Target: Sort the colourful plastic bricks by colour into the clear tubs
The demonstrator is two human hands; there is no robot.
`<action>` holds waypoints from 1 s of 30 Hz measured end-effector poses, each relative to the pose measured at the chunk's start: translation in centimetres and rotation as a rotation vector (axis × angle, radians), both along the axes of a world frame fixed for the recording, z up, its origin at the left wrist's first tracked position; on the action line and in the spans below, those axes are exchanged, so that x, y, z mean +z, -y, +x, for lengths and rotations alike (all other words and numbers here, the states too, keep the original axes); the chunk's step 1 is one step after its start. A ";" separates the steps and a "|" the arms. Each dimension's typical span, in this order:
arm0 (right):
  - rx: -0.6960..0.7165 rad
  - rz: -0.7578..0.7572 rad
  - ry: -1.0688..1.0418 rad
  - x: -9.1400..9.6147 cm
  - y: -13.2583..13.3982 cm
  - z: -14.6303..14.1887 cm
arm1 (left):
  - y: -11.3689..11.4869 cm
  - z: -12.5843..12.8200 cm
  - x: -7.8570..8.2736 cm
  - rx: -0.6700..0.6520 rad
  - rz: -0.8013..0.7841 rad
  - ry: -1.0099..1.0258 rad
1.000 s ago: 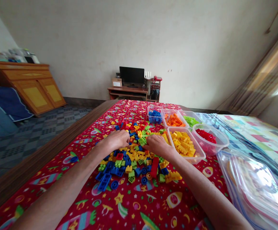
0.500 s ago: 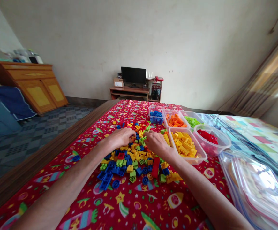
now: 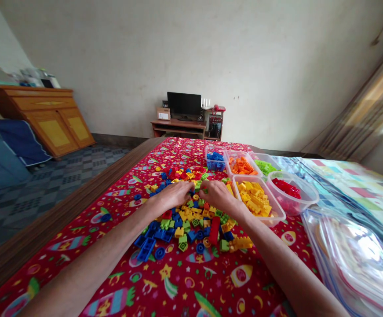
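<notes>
Both hands reach into a loose pile of toy building bricks [image 3: 186, 215] in blue, yellow, green, red and orange. My left hand [image 3: 180, 192] is over the pile's upper middle, its fingers curled downward and pressed together. Just to its right, my right hand [image 3: 217, 193] has its fingers bent down among the bricks, close to the left fingertips. Whatever either hand pinches is hidden by the fingers. A clear tub of yellow bricks [image 3: 255, 200] stands beside the right wrist. A long red brick [image 3: 214, 231] lies below that hand.
Behind the yellow tub stand tubs of blue bricks [image 3: 215, 161], orange bricks [image 3: 242, 166] and green bricks [image 3: 265, 167]. A round tub of red bricks [image 3: 286, 188] is further right. Stacked clear lids [image 3: 359, 255] lie at the right on the red patterned cloth [image 3: 165, 290].
My left hand has moved right, towards my right hand, uncovering blue and yellow bricks at the pile's left. My right hand has shifted slightly and stays over the pile.
</notes>
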State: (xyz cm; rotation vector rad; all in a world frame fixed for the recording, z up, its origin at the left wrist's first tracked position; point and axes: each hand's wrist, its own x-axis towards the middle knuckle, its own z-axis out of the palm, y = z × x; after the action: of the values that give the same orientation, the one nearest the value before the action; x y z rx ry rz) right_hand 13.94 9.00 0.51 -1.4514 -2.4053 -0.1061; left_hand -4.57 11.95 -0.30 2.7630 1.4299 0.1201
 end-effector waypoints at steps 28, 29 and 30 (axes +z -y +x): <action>0.142 -0.140 0.152 -0.5 0.7 0.1 | 1.0 -1.4 -3.0 -0.194 -0.069 0.300; 0.153 -0.151 0.155 -0.4 0.8 0.1 | 1.0 -1.4 -3.1 -0.199 -0.061 0.289; 0.167 -0.165 0.155 -0.3 0.8 0.1 | 1.1 -1.4 -3.1 -0.200 -0.055 0.279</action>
State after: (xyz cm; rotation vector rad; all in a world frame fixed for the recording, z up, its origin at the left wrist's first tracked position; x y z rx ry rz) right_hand 14.06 8.21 0.25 -1.3472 -2.7074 0.0213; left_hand -5.94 10.88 -3.41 2.6926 1.0705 0.4336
